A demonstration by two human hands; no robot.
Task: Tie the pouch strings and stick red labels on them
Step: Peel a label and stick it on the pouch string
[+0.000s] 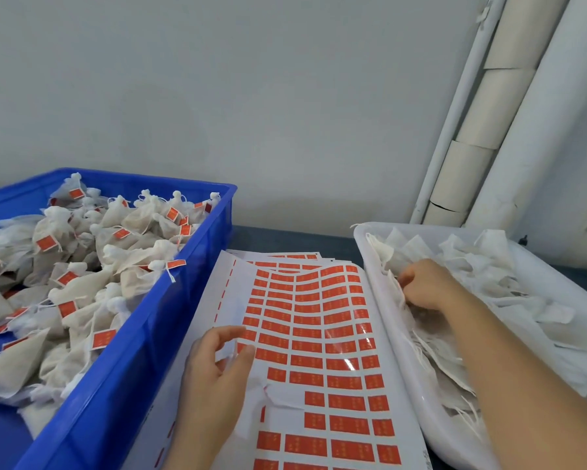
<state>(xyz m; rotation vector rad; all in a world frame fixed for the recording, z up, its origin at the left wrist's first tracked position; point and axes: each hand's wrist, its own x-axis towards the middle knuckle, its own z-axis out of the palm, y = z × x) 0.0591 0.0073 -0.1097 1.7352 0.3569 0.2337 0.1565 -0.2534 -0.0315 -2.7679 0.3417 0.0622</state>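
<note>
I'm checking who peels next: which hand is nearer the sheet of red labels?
Left. The left hand is over the sheet of red labels, near its left side; the right hand is beside it, inside the white tray of pouches.

Deep blue crate [142,334]: hard moulded plastic, smooth, slight sheen. Filled white drawstring pouches [81,290] inside it: thin gauzy cloth, matt, fuzzy at the edges. Shallow white tray [383,310]: smooth plastic, semi-glossy. Flat white pouches [509,300] in it: same fibrous cloth, probably non-woven. White label sheet [214,283]: glossy paper, glare streaks; red labels [307,332] smooth. Grey wall [251,96]: matt.
</note>
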